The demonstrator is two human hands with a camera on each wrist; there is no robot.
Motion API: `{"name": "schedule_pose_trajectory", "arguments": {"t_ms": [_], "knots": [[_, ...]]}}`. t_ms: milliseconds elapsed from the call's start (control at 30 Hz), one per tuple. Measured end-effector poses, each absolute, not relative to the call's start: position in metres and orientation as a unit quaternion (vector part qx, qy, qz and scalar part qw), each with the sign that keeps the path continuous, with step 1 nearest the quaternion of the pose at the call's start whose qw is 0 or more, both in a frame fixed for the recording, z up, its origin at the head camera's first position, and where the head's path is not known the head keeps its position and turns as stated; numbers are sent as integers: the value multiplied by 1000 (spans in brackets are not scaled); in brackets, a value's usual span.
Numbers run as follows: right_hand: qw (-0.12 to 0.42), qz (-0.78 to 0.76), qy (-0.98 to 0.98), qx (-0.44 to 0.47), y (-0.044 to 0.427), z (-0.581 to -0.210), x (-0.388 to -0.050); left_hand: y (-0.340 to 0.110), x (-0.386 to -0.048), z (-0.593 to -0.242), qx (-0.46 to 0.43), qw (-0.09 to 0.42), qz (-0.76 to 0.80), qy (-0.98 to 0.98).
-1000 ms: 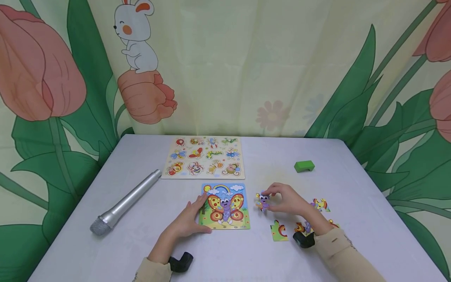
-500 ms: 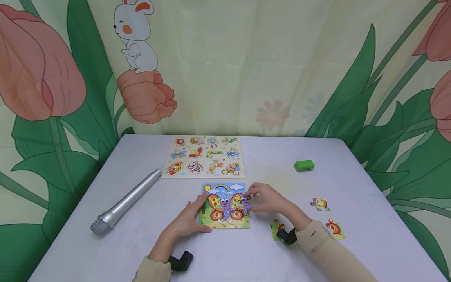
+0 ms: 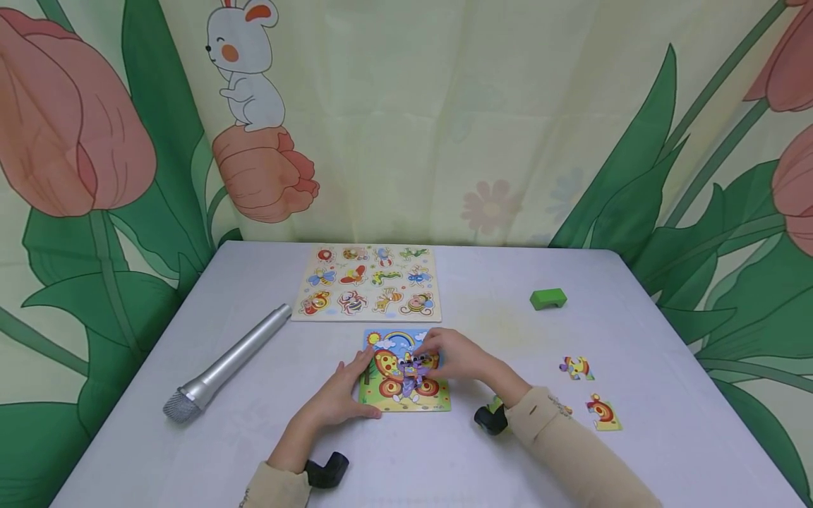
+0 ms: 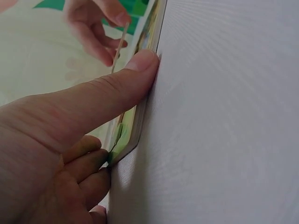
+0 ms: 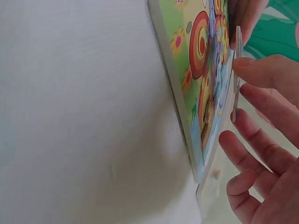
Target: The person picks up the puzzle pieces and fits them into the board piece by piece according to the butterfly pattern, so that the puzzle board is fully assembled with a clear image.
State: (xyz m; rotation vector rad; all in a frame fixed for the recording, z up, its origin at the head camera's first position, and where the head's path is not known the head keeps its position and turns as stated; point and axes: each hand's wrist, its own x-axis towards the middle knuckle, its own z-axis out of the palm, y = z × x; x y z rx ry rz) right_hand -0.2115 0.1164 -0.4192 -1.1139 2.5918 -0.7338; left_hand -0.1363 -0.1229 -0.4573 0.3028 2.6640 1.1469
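Note:
A square butterfly puzzle board [image 3: 435,405] lies flat on the white table. My left hand [image 3: 338,398] holds it by its near left corner, thumb along the front edge and fingers at the left side. Above the board, my right hand [image 3: 462,356] pinches a purple puzzle piece [image 3: 411,364] between thumb and fingers. Seen edge-on in the right wrist view, that thin piece [image 5: 237,74] is raised clear of the board's surface. The right hand covers the board's upper right part in the head view.
Loose puzzle pieces lie to the right, including a yellow one [image 3: 577,368] and one with a red spiral [image 3: 603,413]; others are partly behind the right sleeve. An insect puzzle board [image 3: 368,291] lies behind, a silver microphone [image 3: 229,363] left, a green block [image 3: 548,299] back right.
My right hand has carried the purple piece leftward from the table right of the board to over the butterfly's middle. The left hand stays at the board's corner.

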Motion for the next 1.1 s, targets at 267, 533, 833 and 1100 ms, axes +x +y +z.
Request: {"name": "schedule_pose_trajectory", "arguments": {"t_ms": [267, 533, 833, 1100], "knots": [[139, -236, 892, -361, 101, -423, -212, -122, -135, -457, 105, 114, 392, 907], [141, -214, 896, -363, 92, -427, -214, -124, -135, -458, 101, 117, 393, 906], [139, -192, 901, -364, 86, -425, -214, -124, -135, -457, 96, 117, 398, 905], [136, -181, 904, -363, 84, -423, -213, -125, -135, -457, 113, 112, 397, 904]]}}
